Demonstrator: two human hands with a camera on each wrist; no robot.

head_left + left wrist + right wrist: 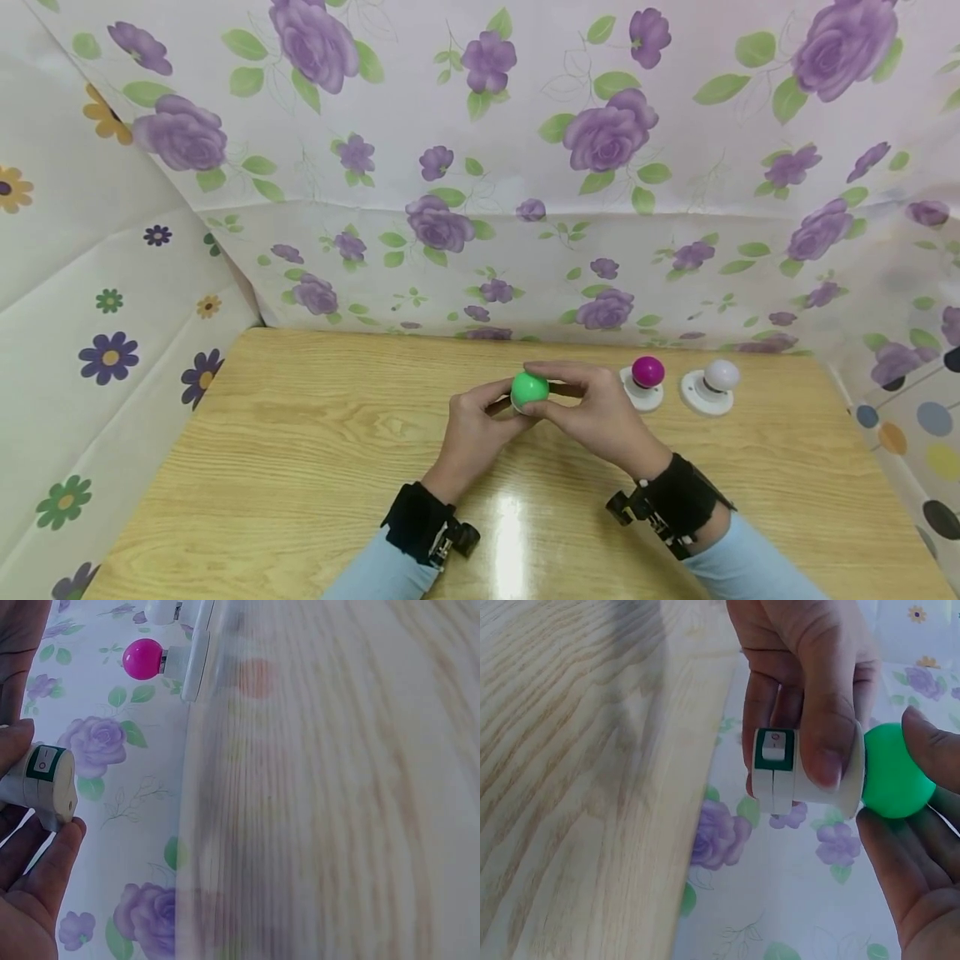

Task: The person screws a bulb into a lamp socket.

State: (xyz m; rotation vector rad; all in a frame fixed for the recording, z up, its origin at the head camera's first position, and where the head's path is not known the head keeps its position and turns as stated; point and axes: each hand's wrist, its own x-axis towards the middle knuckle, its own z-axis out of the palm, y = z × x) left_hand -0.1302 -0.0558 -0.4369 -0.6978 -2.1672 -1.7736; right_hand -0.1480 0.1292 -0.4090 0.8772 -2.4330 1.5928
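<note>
My left hand point(474, 427) grips a white lamp socket point(784, 789) that has a small rocker switch set in a green patch. A round green bulb point(530, 388) sits at the socket's open end. With thumb and fingers, my right hand point(603, 412) pinches this bulb from the other side. Both hands meet above the wooden table, and the socket is mostly hidden behind fingers in the head view. In the left wrist view the socket's rounded end point(64, 787) shows between thumb and fingertips.
On the wooden table point(315, 450), right of my hands, a magenta bulb point(648, 372) stands in a round white base. Farther right, a white bulb point(722, 375) stands in a similar base point(705, 402). Flower-patterned sheets point(375, 167) hang behind and at both sides.
</note>
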